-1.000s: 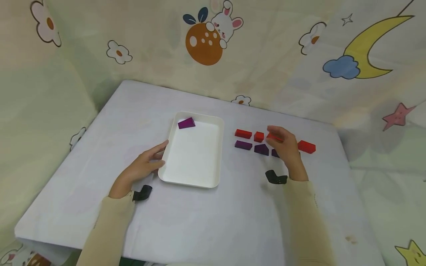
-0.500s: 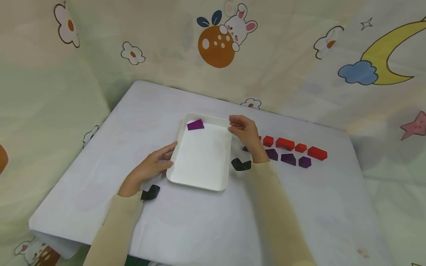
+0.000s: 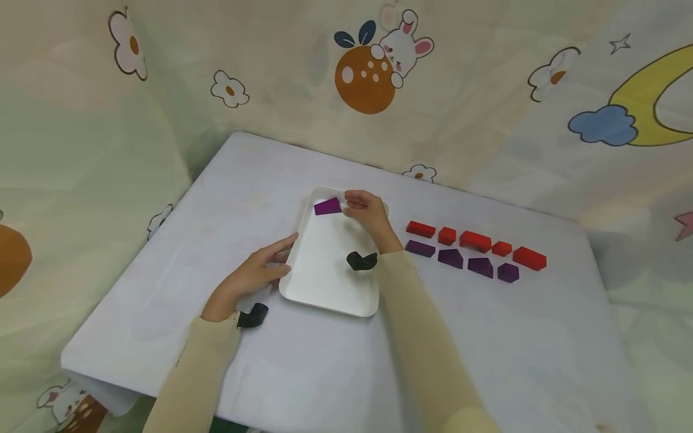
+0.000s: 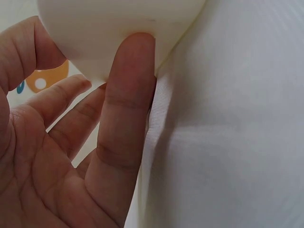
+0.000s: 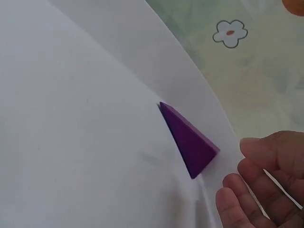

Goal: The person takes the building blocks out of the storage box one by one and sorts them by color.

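Note:
My left hand (image 3: pixel 250 278) rests against the left side of the white tray (image 3: pixel 322 270), fingers and thumb extended. In the left wrist view the thumb (image 4: pixel 130 90) presses the tray's outer wall. Over the tray's far right part is my right hand (image 3: pixel 370 218), its fingers loosely bent and nothing visible between them. Just left of its fingertips lies a purple wedge-shaped block (image 3: pixel 327 206), inside the tray near the far wall. The right wrist view shows this block (image 5: pixel 187 145) on the tray floor, with the fingers a small gap away.
Right of the tray, several red blocks (image 3: pixel 475 241) form a row. Several purple blocks (image 3: pixel 450 258) make a second row in front of them. The white table (image 3: pixel 303 373) meets a patterned cloth backdrop (image 3: pixel 281 72) at the back.
My right hand has moved left from the block rows, across the tray's right rim, to beside the purple wedge. The left hand stays at the tray. The head view has shifted slightly.

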A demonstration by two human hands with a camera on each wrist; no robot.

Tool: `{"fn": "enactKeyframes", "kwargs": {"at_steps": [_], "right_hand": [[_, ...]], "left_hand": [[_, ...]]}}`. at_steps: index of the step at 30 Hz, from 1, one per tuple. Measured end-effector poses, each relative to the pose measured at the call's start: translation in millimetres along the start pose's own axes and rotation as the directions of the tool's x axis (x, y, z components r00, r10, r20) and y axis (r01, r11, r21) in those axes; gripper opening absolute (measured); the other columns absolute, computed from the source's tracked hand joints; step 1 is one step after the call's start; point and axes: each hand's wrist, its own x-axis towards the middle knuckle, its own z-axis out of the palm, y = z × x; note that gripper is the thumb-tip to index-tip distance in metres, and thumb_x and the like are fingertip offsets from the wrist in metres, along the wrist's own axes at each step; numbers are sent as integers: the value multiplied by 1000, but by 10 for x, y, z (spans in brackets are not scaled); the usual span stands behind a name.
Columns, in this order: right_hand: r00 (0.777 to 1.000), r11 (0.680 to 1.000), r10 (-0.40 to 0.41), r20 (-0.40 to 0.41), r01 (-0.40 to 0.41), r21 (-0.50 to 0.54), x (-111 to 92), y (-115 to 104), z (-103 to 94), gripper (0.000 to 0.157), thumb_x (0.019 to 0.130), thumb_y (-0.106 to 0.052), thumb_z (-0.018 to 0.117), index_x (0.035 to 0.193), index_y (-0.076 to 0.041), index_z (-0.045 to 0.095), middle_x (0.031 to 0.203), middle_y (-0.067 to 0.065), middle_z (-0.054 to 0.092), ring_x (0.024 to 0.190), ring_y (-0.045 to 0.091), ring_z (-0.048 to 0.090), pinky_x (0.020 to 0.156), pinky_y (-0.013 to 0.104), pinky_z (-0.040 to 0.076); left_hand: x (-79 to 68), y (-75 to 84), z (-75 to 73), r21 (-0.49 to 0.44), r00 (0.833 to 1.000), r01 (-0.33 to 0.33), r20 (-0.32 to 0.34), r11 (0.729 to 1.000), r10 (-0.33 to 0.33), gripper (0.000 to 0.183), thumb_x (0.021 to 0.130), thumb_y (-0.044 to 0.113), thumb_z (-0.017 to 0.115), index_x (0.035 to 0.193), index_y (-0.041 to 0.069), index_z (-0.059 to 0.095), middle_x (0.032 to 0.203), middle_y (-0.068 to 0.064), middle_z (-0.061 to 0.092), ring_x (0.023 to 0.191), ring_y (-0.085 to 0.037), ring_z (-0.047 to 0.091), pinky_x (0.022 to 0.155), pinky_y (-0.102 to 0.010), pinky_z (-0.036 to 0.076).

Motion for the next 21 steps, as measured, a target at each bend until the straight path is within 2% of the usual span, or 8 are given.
{"fn": "enactKeyframes", "kwargs": {"at_steps": [4,8,12,16,19,21], "right_hand": [[999,996,44,-19,-42,77,102,61,111,46,97,15,68,142,11,62,144,29,63,135,38,61,112,36,51],[998,995,65,-20,-63,81,165,89,186,51,93,20,67,143,12,61,144,30,63,136,39,61,113,38,50],[995,995,79,-58,-82,-53,210,117,246,52,91,15,74,142,5,66,141,24,68,130,36,67,109,35,53],[989,974,70,-127,-95,-205,228,139,305,46,90,5,83,134,-2,75,130,17,76,116,30,72,101,33,55],[988,963,53,-148,-90,-253,225,144,337,39,89,0,87,127,-3,78,123,16,77,109,27,70,97,33,53],[989,966,53,-137,-85,-245,223,143,337,39,88,-2,88,125,-1,77,124,16,76,111,27,69,99,34,53]], "left_hand": [[-7,8,0,3,1000,5,-1,1000,-5,76,104,2,59,172,9,26,147,-38,55,80,-26,63,74,-33,56],[-21,24,1,13,1000,10,-9,1000,-10,76,104,2,59,172,9,27,147,-38,55,78,-24,63,74,-33,55],[-26,33,15,11,1000,8,-6,1000,-7,76,104,1,58,172,9,26,150,-39,54,75,-24,61,72,-32,54],[-24,37,25,7,1000,2,-2,1000,-2,76,104,0,58,172,8,26,150,-39,54,74,-23,60,72,-31,54],[-26,38,17,10,1000,-4,-4,1000,4,76,104,0,58,172,8,26,150,-39,54,77,-23,62,73,-30,54],[-27,36,7,16,1000,-10,-4,1000,10,76,104,0,58,172,7,26,150,-39,54,76,-23,62,73,-30,54]]}}
